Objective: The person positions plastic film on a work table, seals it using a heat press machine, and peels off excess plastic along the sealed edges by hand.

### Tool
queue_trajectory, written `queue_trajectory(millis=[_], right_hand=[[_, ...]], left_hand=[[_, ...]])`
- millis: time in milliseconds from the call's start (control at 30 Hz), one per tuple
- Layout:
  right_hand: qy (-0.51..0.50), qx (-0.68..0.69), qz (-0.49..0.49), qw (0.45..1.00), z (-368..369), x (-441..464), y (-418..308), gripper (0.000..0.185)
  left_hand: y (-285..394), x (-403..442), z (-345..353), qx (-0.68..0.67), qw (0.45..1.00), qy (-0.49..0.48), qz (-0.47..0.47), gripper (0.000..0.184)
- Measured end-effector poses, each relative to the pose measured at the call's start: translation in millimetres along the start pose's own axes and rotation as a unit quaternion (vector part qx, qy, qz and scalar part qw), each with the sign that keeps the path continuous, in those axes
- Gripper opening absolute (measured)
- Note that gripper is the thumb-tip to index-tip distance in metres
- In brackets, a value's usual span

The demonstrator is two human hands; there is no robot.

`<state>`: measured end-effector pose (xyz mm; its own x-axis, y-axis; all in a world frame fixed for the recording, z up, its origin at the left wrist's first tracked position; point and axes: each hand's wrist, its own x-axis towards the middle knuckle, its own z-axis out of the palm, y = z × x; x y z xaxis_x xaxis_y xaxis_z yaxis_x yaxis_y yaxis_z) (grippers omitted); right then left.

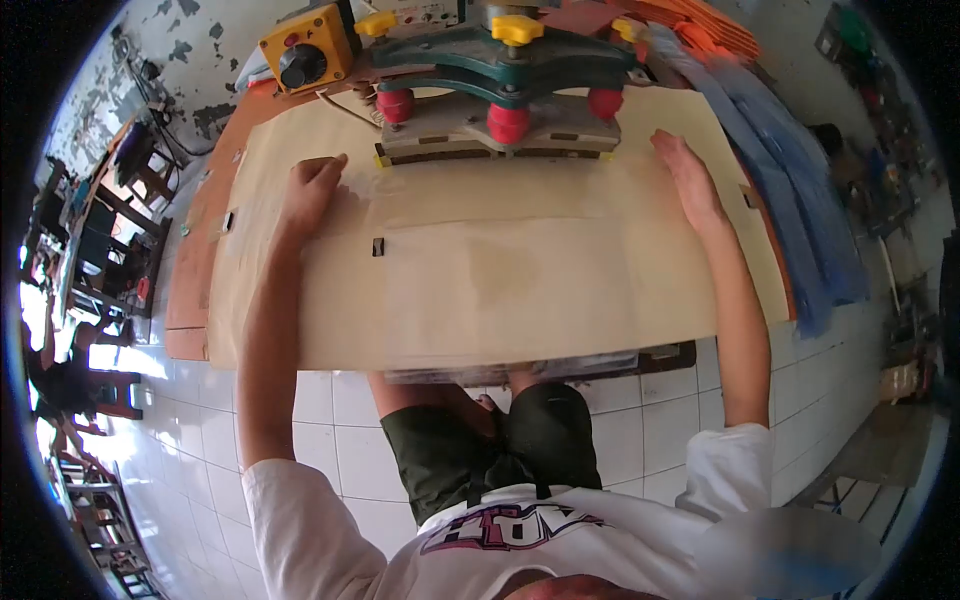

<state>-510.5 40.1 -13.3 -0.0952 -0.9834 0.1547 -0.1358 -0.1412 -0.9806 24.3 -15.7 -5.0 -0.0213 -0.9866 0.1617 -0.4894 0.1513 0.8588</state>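
Film (560,300), clear and thin, lies flat near the middle of the pale board (330,330) on the bench (190,310), between the forearms and on the wearer's side of the press head (500,140). Head view: the left hand (315,190) is loosely closed at the left end of the press head, its fingers curled; whether anything sits inside this grip cannot be told. The right hand (688,175) is open at the other end, fingers extended and together, with nothing visible in the grip. Neither hand appears to touch the film; its far edge lies closer to the wearer than both grips, and its body extends from there toward the near edge of the board. A small dark tab (378,247) sits just beside its left edge.

Handling, as judged from the layout: the film would be best kept flat and square to the metal bar, smoothed outward with light, even pressure from 2 open palms, since thin plastic wrinkles easily. Fingers should stay outside the 2 ends of the bar and clear of the red bumpers (507,123). Curled left fingers would need to open before they could smooth; the right hand is already flat enough to steady an edge.
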Motion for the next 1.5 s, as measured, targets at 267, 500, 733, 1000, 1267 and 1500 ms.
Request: queue_trajectory(millis=[267, 500, 733, 1000, 1267, 1500], right_hand=[[0.096, 0.05, -0.005, 0.994, -25.6, 2.1, -13.4, 0.056], [0.296, -0.064, 0.0, 0.953, -58.6, 5.4, -4.9, 0.036], [0.357, -0.109, -0.103, 0.922, -59.3, -8.5, -23.3, 0.028], [0.415, -0.114, -0.212, 0.878, -39.2, -34.5, -55.4, 0.023], [0.318, -0.058, -0.269, 0.907, -31.5, -101.1, -63.6, 0.02], [0.268, -0.074, -0.16, 0.947, -14.5, -186.8, -51.2, 0.016]], left_hand=[[-12.8, 11.0, -43.5, -0.294, 0.956, 0.0, 0.004, 0.043], [-25.6, 14.7, -57.4, -0.349, 0.933, 0.072, 0.049, 0.039], [-27.8, 14.0, -64.4, -0.211, 0.952, 0.206, 0.087, 0.036], [-6.8, -4.7, -52.5, 0.163, 0.929, 0.249, 0.22, 0.049], [20.2, -20.9, -76.1, 0.091, 0.921, 0.268, 0.267, 0.045], [35.5, -125.7, -74.0, 0.006, 0.956, 0.214, 0.2, 0.048]])
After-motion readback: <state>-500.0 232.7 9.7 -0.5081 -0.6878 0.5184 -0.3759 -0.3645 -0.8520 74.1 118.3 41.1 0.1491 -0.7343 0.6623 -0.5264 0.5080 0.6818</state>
